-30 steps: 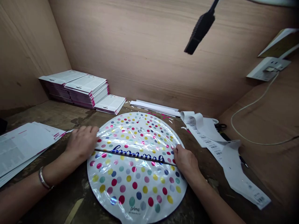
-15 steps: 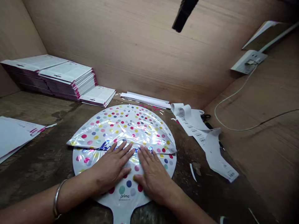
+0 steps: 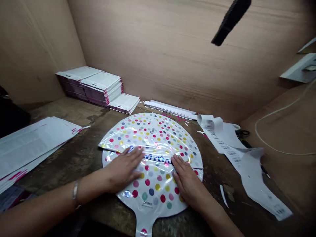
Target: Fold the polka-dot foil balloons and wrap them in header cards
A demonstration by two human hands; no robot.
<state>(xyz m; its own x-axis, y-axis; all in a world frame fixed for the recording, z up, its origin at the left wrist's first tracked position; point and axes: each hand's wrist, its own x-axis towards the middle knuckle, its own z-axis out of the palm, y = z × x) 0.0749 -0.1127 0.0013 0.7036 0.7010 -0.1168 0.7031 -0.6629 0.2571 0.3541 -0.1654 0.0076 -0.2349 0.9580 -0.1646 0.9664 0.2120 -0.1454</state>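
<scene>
A flat white foil balloon (image 3: 158,184) with coloured dots lies on the dark table, its tail pointing toward me. The upper part is folded down over the middle, and blue lettering shows along that fold. My left hand (image 3: 125,168) rests flat on the left side of the fold, fingers stretched out. On the right side of it my right hand (image 3: 189,179) lies palm down, fingers extended. Neither hand grips anything. A metal bangle (image 3: 75,194) circles my left wrist.
Stacks of printed cards (image 3: 98,82) stand at the back left, with more cards (image 3: 37,141) lying nearer on the left. White strips (image 3: 170,109) lie along the back wall. At the right, a curling label strip (image 3: 247,171) partly covers black scissors (image 3: 242,133).
My hands have slid apart along the fold, left hand leftward and right hand rightward, uncovering more lettering. The camera view has turned left, so everything sits further right.
</scene>
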